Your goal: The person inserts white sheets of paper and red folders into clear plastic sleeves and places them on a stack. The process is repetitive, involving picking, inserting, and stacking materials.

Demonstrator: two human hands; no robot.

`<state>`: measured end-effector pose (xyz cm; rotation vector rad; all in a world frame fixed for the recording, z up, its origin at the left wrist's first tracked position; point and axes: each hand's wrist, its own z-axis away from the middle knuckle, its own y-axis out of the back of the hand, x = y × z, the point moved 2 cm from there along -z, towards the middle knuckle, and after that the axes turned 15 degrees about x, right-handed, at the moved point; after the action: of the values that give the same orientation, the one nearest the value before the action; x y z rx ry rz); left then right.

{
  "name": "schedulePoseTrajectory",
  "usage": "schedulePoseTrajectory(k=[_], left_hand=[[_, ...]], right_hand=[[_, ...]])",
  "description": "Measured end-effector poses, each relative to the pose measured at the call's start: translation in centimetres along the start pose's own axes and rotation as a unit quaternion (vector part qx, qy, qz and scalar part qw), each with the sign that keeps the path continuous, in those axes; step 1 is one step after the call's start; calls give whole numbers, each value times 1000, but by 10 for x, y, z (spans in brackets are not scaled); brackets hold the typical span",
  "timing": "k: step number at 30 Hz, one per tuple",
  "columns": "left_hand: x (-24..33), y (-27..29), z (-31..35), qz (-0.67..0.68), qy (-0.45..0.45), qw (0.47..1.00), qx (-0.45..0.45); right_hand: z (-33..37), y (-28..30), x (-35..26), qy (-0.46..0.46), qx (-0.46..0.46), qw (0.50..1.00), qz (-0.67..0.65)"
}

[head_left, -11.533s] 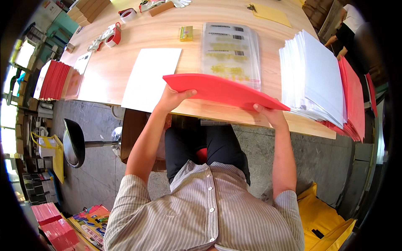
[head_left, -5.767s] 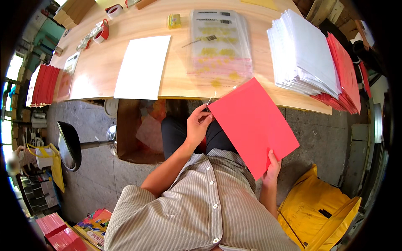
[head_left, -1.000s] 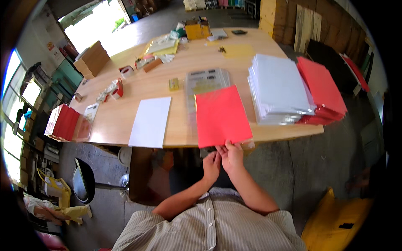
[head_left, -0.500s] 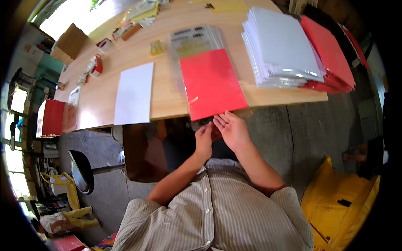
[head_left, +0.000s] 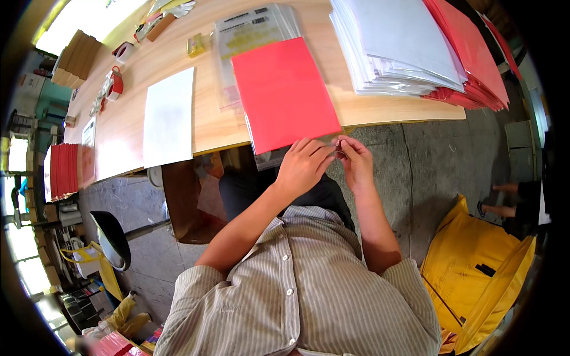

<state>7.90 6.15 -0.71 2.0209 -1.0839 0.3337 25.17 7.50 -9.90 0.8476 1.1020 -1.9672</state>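
Note:
A red rectangular packet or sheet [head_left: 288, 98] lies at the table's near edge, partly over a stack of clear plastic bags [head_left: 255, 26]. A clear plastic edge shows along its left side and near end. My left hand [head_left: 304, 169] is at the packet's near edge, fingers bent and reaching right toward my other hand. Just off the near right corner, my right hand [head_left: 357, 165] is closed in a pinch. Between the fingertips of both hands is something small and dark or shiny, too small to name. To the left lies a white sheet [head_left: 169, 118].
White packets [head_left: 404, 41] and red packets [head_left: 475, 65] are piled at the right. Tape rolls [head_left: 114, 84], a small yellow block [head_left: 195, 45] and cardboard boxes [head_left: 77, 58] stand at the left. A yellow bag [head_left: 469, 279] sits on the floor, right. Another person's leg [head_left: 499, 210] shows beyond.
My hands have moved from under the packet's near edge to its near right corner. The left hand has turned back-up and the right hand has closed into a pinch. The view has shifted.

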Motion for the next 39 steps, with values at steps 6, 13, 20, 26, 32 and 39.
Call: schedulePoseTrajectory(k=[6, 13, 20, 26, 32, 39], left_hand=[[-10, -40, -12, -111, -74, 991, -20], [-17, -52, -12, -92, -50, 994, -13], [-16, -52, -10, -102, -68, 992, 21], [-17, -38, -3, -44, -101, 993, 30], [-40, 72, 83, 52, 47, 995, -78], [-167, 234, 357, -82, 562, 798, 201]], right_hand=[[-6, 7, -3, -87, -13, 992, -91], [-8, 7, -15, -97, -18, 993, -59], [-17, 1, -21, -100, -20, 994, -24], [-27, -10, -25, -48, 9, 997, 62], [-24, -10, -28, -24, -7, 996, 80], [-26, -3, -31, -12, -8, 995, 104]])
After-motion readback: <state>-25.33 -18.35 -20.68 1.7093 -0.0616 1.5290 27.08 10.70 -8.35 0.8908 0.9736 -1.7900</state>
